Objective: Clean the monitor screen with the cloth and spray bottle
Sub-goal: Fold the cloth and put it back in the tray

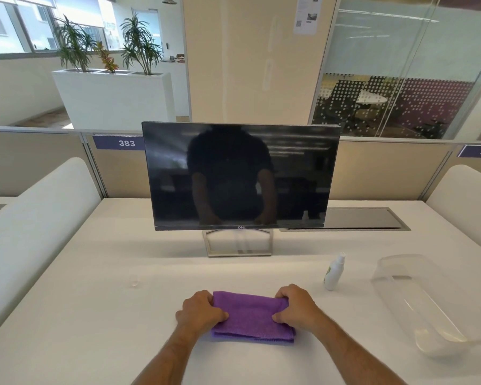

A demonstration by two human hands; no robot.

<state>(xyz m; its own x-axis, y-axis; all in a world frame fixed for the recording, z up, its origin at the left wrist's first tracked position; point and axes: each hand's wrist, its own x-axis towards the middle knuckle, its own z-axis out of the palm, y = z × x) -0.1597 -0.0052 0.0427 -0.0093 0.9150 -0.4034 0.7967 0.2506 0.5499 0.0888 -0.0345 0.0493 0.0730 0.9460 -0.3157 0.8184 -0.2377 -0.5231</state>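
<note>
A folded purple cloth [252, 316] lies on the white desk close to me. My left hand [200, 311] grips its left edge and my right hand [296, 305] grips its right edge. The dark, switched-off monitor [240, 175] stands upright on a metal stand [238, 243] straight ahead, beyond the cloth. A small white spray bottle [334, 272] stands upright to the right of the cloth, apart from my right hand, without its cap on. A small clear cap [134, 280] rests on the desk to the left.
A clear plastic bin [425, 307] lies on the desk [95, 315] at the right. A metal cable hatch [358, 219] sits behind the monitor's right side. White padded dividers [36, 218] flank the desk, with partition panels behind.
</note>
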